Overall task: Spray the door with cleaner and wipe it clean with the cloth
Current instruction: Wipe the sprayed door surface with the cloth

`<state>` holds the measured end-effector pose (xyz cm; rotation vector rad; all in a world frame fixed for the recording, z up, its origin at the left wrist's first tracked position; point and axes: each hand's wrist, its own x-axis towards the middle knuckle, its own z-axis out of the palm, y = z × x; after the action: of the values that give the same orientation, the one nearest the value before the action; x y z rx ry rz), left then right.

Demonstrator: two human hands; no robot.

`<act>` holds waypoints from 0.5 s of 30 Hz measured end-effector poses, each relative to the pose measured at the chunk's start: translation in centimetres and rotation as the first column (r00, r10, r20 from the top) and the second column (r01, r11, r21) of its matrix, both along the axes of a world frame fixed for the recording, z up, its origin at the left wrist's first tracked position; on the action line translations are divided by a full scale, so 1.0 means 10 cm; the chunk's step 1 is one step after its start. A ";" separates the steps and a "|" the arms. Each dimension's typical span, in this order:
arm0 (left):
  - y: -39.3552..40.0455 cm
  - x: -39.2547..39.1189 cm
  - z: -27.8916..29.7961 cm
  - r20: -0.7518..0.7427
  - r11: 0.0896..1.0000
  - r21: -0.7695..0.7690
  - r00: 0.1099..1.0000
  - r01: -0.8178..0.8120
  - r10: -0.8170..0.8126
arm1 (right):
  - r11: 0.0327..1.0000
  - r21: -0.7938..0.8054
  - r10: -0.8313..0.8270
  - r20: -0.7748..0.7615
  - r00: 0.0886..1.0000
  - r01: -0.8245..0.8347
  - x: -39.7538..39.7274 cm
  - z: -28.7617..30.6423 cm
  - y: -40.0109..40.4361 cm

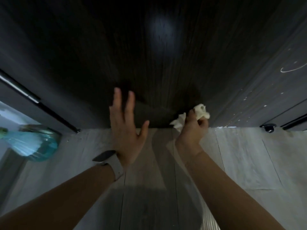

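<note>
Two hands of mine reach out low in front of the dark door (166, 55), near where its bottom edge meets the pale plank floor (240, 155). My right hand (192, 128) has its fingers curled tight around a crumpled white cloth (200, 110), which bulges out above my knuckles and pokes out again on the left side of my fist. The cloth sits right at the foot of the door; I cannot tell whether it actually touches the wood. My left hand (126, 123) holds nothing: its fingers are straight and spread, the thumb out to the side, the fingertips lying over the lowest part of the door. A watch (108, 159) with a light strap is on that wrist. The spray bottle (33, 141), blue-green and blurred, lies on the floor well off to my left, close to the door frame. White specks and a curved white streak mark the grey panel (265, 72) to the right of the door.
</note>
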<state>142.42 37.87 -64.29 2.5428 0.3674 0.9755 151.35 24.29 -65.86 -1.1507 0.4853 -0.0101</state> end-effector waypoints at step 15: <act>0.54 0.28 -0.18 -0.175 0.708 0.700 0.984 0.094 0.042 | 0.402 -0.891 0.667 0.442 0.600 0.209 0.08 -0.68 -0.19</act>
<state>145.17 43.30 -66.13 3.3396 -0.0272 1.0156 152.14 22.41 -72.64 -2.1462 -0.6626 -0.5553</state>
